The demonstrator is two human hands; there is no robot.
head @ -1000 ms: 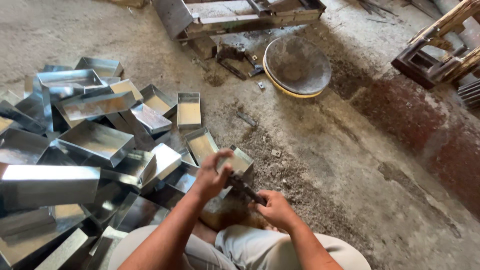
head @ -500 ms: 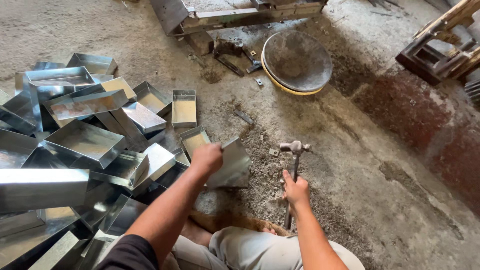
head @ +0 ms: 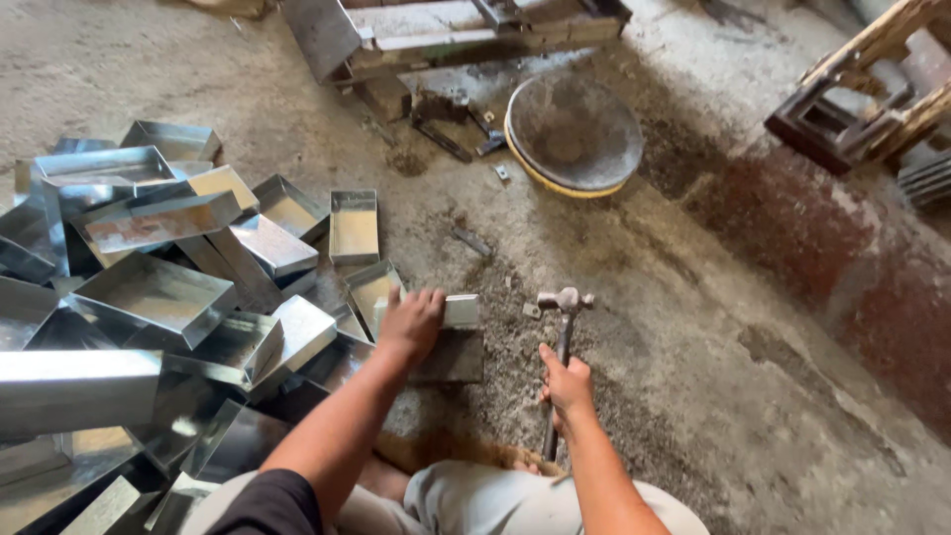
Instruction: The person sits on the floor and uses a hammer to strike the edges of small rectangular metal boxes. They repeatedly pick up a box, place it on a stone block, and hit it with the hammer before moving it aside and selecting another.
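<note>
Gritty floor — trays crowd left hand; right hand grips hammer.

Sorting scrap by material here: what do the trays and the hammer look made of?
The trays look like thin sheet metal, perhaps galvanised: shiny grey, mirror-like glints, folded edges. The hammer in the right hand has a dull grey metal head; its dark handle's material is unclear.

A heap of shiny metal trays, a round pan, a wooden frame on gritty concrete floor
</note>
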